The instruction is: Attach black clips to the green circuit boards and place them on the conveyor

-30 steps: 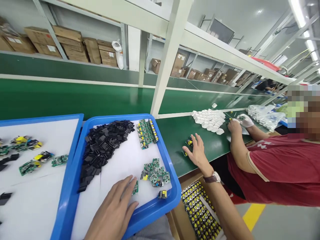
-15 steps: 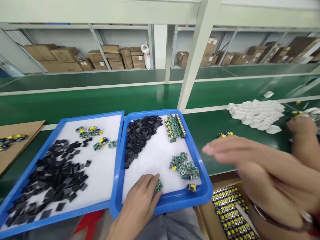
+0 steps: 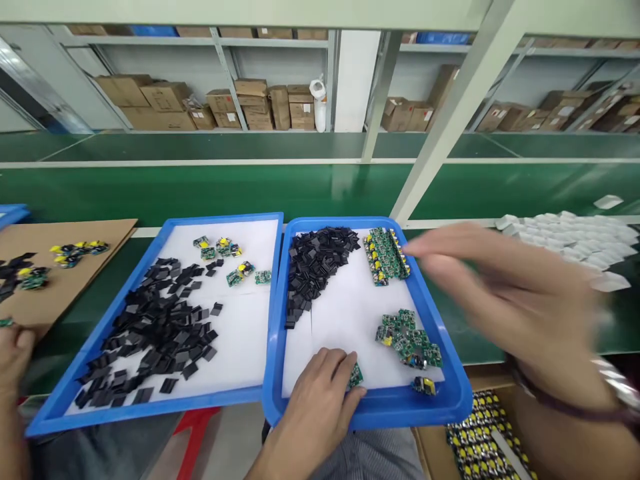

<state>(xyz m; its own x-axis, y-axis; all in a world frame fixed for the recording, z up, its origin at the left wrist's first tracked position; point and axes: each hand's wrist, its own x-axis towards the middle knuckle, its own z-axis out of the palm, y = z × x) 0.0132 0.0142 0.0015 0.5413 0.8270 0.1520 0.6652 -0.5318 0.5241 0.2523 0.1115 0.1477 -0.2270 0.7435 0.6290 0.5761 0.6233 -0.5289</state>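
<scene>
My left hand (image 3: 320, 403) rests at the near edge of the right-hand blue tray (image 3: 453, 383), its fingers closed on a small green circuit board (image 3: 355, 377). Motion smears my right hand (image 3: 505, 310), which is above the tray's right rim, fingertips near a neat block of upright circuit boards (image 3: 386, 257). Whether it holds anything is unclear. Loose circuit boards (image 3: 407, 337) lie in the same tray, along with one yellow-and-black component board (image 3: 424, 385) by the near right corner. A heap of black square pads (image 3: 320, 263) fills the tray's far left.
A second blue tray (image 3: 165, 417) on the left carries black pads and several boards. Farther left, another person's hand (image 3: 13, 353) is by a cardboard sheet (image 3: 95, 267). White housings (image 3: 575, 233) stand at the right. Below is a box of boards (image 3: 487, 433). A slanted post (image 3: 450, 113) rises behind.
The view has swung right to left across the scene, so the trays appear farther right. My right hand has moved toward the upright board block. My left hand keeps the circuit board.
</scene>
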